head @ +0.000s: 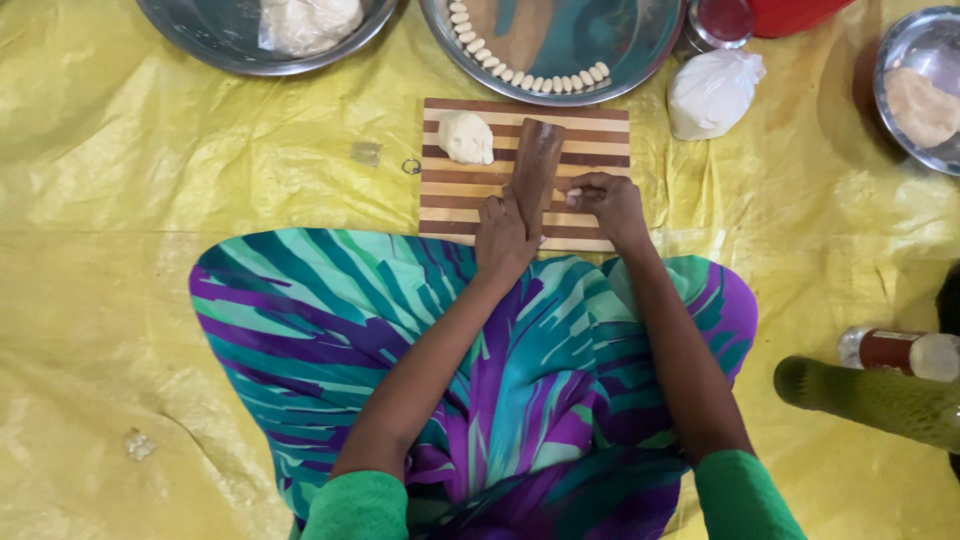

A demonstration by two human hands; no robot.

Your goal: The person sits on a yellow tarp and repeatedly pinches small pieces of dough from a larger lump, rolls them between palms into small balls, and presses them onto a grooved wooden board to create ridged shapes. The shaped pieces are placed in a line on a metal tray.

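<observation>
At the centre of the frame, on a striped wooden cutting board (590, 130) of alternating pale and dark bands, we see a brown wooden block (536, 160), smooth and roughly cylindrical, its long axis running from the board's near edge up toward the top of the frame, leaning slightly right. Our left hand (503, 236) wraps its fingers around the block's lower end, gripping it. Our right hand (610, 203) sits just beside the block on the right, fingers curled down onto the board; whether they pinch anything we cannot tell. A soft, pale lump of dough (466, 137) lies on the board's upper left corner. Above, a round steel tray (640, 50) holds a curved row of small dough pieces (520, 72) along its rim. A crinkled yellow plastic sheet (150, 200) covers the floor, and a white knotted bag (712, 92) rests at upper right.
</observation>
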